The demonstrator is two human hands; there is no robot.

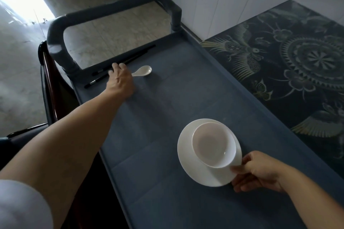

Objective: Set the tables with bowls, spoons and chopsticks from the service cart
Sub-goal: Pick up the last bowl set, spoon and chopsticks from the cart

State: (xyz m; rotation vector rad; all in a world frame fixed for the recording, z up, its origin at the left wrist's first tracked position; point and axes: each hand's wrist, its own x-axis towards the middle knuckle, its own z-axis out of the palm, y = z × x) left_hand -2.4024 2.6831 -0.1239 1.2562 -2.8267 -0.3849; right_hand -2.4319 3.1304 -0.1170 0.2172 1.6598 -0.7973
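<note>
A white bowl [213, 145] sits on a white plate [195, 171] on the dark blue service cart [167, 117]. My right hand [256, 172] grips the plate's near right rim, thumb against the bowl's side. At the cart's far end lies a white spoon [143, 71] beside black chopsticks [130, 59] along the far rim. My left hand [120, 80] reaches over the spoon's handle, fingers touching the chopsticks; whether it grips anything is hidden beneath the hand.
The cart's grey handle bar [111, 11] rises at the far end. A dark table with a gold bird and flower pattern [288, 72] stands right of the cart against a white wall. A dark chair [48, 83] is left of the cart.
</note>
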